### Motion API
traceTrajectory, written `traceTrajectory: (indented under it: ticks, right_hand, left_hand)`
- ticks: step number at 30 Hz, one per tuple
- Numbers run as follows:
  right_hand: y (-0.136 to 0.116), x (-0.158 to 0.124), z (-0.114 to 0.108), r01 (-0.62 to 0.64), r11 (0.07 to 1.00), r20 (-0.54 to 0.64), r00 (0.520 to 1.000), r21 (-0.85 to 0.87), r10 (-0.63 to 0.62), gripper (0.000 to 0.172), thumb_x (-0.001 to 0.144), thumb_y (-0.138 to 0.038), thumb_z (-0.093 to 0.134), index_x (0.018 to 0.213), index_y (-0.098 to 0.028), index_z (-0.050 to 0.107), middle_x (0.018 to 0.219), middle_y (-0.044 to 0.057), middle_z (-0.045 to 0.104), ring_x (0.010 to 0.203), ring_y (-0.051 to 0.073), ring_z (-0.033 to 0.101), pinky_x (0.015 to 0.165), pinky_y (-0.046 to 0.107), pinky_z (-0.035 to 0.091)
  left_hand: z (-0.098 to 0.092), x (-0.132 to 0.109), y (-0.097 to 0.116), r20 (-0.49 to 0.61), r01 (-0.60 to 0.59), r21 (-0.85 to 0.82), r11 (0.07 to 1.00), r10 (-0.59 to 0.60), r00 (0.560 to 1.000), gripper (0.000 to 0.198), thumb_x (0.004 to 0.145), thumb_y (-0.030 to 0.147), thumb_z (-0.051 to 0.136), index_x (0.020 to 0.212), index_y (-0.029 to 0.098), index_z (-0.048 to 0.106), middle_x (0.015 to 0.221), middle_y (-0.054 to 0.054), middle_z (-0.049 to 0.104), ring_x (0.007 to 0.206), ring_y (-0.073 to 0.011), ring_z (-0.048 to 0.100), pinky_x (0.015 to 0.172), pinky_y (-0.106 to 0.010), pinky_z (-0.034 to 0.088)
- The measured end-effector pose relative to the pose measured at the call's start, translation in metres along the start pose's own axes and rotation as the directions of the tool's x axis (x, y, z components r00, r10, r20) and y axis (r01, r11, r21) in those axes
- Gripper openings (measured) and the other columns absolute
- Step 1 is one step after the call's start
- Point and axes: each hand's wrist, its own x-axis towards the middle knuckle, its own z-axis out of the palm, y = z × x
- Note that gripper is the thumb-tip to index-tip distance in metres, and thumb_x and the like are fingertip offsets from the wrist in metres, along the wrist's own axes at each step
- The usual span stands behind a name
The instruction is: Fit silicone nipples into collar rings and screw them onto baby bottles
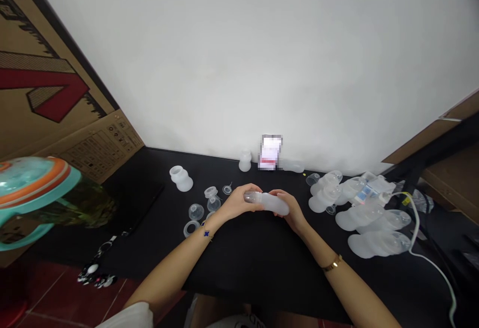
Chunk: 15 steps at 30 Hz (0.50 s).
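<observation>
Head view, left hand (237,204) and right hand (291,212) clasping a frosted bottle-shaped piece (267,203), printed cardboard (101,151) far left, its small text unreadable

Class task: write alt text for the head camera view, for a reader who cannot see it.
The left hand and right hand hold a frosted translucent bottle over a black table. Similar frosted bottles lie heaped to the right; small clear cups and rings lie to the left, before a white wall.

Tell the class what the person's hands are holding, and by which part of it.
Both hands hold a translucent bottle-shaped piece: the left hand grips its clearer, narrower end, and the right hand grips its frosted body.
</observation>
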Motion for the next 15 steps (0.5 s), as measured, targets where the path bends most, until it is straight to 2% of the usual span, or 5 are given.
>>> traceTrajectory:
  ticks: [3,8,15]
  right_hand:
    - [-0.0013,-0.0010,0.0006,0.011,1.000,0.014,1.000,0.013,-0.011,0.029,0.085,-0.043,0.059,0.094,-0.020,0.074,0.075,0.003,0.071,0.046,0.014,0.058,0.038,0.024,0.034]
    - [-0.0018,-0.0014,0.0015,0.009,1.000,0.004,1.000,0.009,-0.009,0.030,0.084,-0.043,0.059,0.093,-0.019,0.074,0.073,0.003,0.069,0.045,0.014,0.057,0.037,0.024,0.033]
    - [0.0006,-0.0008,0.0003,0.018,1.000,0.017,1.000,0.024,-0.018,0.030,0.085,-0.044,0.060,0.093,-0.018,0.074,0.072,0.004,0.069,0.045,0.014,0.057,0.036,0.023,0.033]
  left_hand:
    - [-0.0007,0.0001,0.0012,-0.027,-0.064,0.096,0.993,0.067,0.997,0.046,0.069,0.039,0.085,0.107,0.019,0.070,0.101,-0.005,0.068,0.088,-0.0194,0.064,0.077,-0.029,0.051]
    - [0.0005,-0.0009,0.0042,-0.012,-0.106,0.091,0.990,0.108,0.994,0.040,0.073,0.034,0.080,0.109,0.019,0.070,0.106,-0.005,0.069,0.094,-0.0213,0.064,0.081,-0.030,0.049]
    - [0.0017,-0.0015,0.0035,-0.014,-0.115,0.093,0.989,0.117,0.993,0.035,0.072,0.026,0.077,0.104,0.018,0.069,0.101,-0.004,0.069,0.088,-0.0193,0.062,0.076,-0.027,0.048]
